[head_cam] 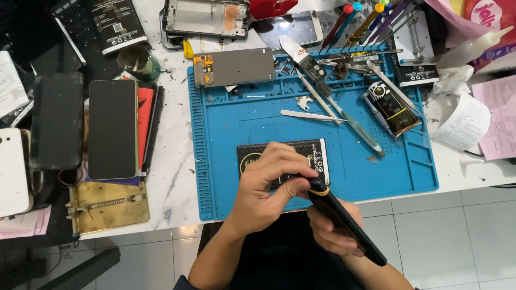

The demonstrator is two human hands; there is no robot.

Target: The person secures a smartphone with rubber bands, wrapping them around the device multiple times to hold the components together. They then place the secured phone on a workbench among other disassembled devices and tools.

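Nearest, the right hand (336, 228) grips a black phone (346, 223) edge-on from below, fingers curled shut around it. The left hand (269, 185) pinches the phone's far end, thumb and fingertips closed on it (over an orange-rimmed corner). Just beyond lies a black battery (317, 153) on the blue mat (231, 123). Farther off rest white tweezers (309, 115) and a grey back cover (236, 67).
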